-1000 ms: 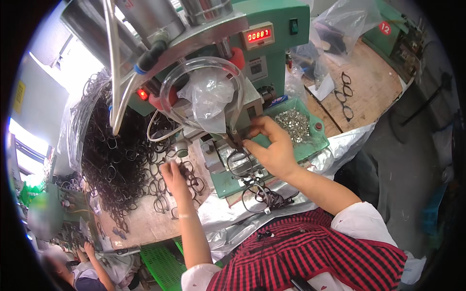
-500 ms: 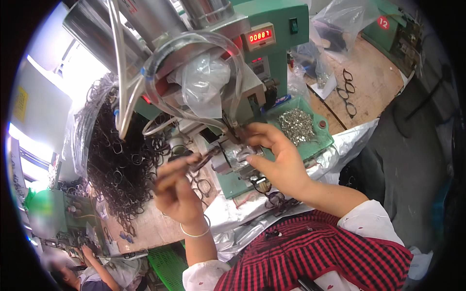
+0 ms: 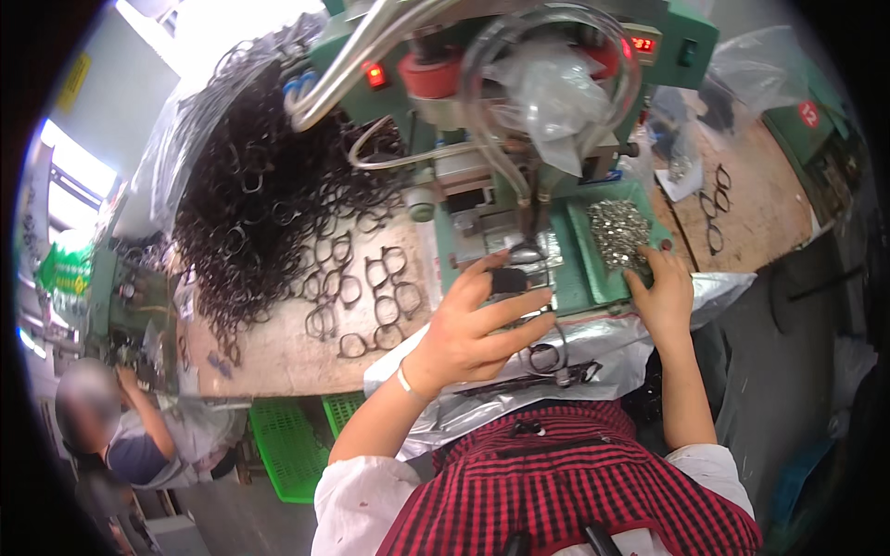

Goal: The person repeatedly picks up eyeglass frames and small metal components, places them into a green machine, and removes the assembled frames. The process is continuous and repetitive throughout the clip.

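Note:
My left hand [image 3: 477, 326] is closed round a dark eyeglass frame [image 3: 527, 254] in front of the green press. One rim shows beyond the fingers, under the machine's tooling; part of the frame is hidden by the hand. At the right, my right hand [image 3: 666, 295] reaches over the edge of a green tray [image 3: 581, 278]. Its thumb and forefinger are apart beside a heap of small shiny metal parts [image 3: 619, 232]. No part can be made out between those fingers.
A big pile of dark eyeglass frames [image 3: 250, 195] covers the table's left, with several loose frames [image 3: 385, 301] beside it. Clear tubes [image 3: 473, 88] hang from the press [image 3: 681, 46]. Silver foil [image 3: 612, 347] lines the near edge. A green basket [image 3: 287, 449] and another person [image 3: 153, 435] are at lower left.
My right hand has left the press tooling and moved right to the tray of metal parts. My left hand has moved right with the eyeglass frame, to the front of the press. The view has shifted.

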Demonstrator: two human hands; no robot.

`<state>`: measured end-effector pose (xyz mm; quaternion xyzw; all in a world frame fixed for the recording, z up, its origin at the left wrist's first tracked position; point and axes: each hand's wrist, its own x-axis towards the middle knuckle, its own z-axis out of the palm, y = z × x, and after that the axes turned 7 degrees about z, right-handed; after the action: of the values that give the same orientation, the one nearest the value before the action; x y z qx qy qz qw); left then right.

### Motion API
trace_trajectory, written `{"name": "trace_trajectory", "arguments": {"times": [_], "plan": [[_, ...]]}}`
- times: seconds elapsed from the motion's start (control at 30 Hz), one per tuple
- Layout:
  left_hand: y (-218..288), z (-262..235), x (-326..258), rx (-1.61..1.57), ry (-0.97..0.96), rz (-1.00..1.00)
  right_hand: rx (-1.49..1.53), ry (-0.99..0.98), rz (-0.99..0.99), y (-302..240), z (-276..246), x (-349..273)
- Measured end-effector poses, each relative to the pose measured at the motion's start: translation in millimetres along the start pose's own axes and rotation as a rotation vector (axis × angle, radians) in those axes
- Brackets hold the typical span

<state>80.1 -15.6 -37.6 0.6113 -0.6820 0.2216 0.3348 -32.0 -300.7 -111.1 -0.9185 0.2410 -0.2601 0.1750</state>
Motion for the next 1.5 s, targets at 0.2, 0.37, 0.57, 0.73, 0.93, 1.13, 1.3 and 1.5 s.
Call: {"name": "trace_trajectory", "arguments": {"times": [0.2, 0.37, 0.57, 0.73, 0.93, 1.13, 1.3, 1.5], "plan": [[30, 18, -23, 0.109, 0.182, -0.248, -0.067, 0.115, -0.036, -14, 37, 24], [9, -15, -63, 0.529, 0.369, -0.688, -0.061, 0.213, -0.127, -11, 31, 24], [-80, -19, -173, 0.561, -0.363, -0.819, 0.176, 0.258, -0.204, -33, 49, 42], [-84, -59, -138, 0.655, 0.092, -0.774, 0.403, 0.131, -0.101, -26, 43, 36], [-35, -114, -210, -0.023, 0.1, -1.428, 0.663, 0.006, 0.164, -7, 36, 27], [-53, -36, -200, -0.074, 0.576, -1.617, 0.577, 0.041, 0.221, -14, 15, 12], [-46, -53, -131, -0.29, 0.854, -1.3, 0.695, -0.017, 0.054, -45, -17, 10], [-58, -2, -106, -0.343, 1.032, -1.199, 1.008, -0.084, -0.056, -114, 6, 37]]}}
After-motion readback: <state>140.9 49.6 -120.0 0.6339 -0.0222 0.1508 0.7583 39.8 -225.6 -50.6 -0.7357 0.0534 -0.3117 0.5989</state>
